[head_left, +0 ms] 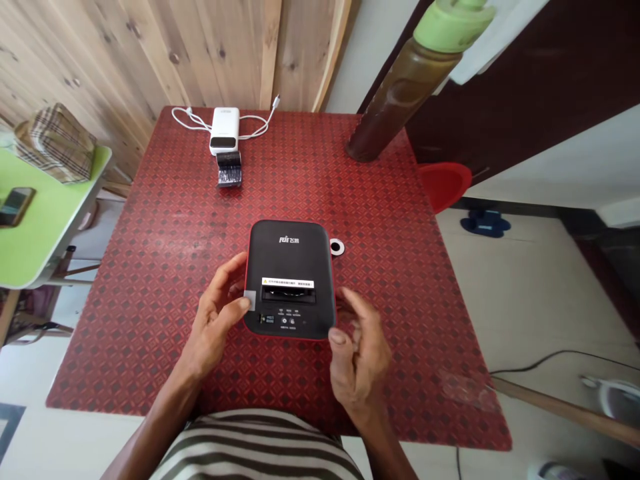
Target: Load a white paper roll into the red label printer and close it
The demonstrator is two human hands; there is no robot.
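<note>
A black receipt printer point(290, 260) with a red lower edge sits in front of me, logo side up. It has a slot, small buttons and a white warning label point(288, 283) across it. My left hand point(215, 317) grips its left side, the thumb pressing on a small pale, see-through piece of tape point(251, 301) at the edge. Around the lower right corner, my right hand point(361, 347) is curled, thumb at the corner and fingers along the side. Just past the printer's right edge lies a small white roll point(337, 247) with a dark centre.
On the patterned red table point(175, 287) lie a white power bank point(225, 130) with a white cable point(257, 130), and a black roll point(229, 170). A tall brown bottle point(400, 93) with a green lid stands at the back right. A red stool point(445, 183) is beside the table.
</note>
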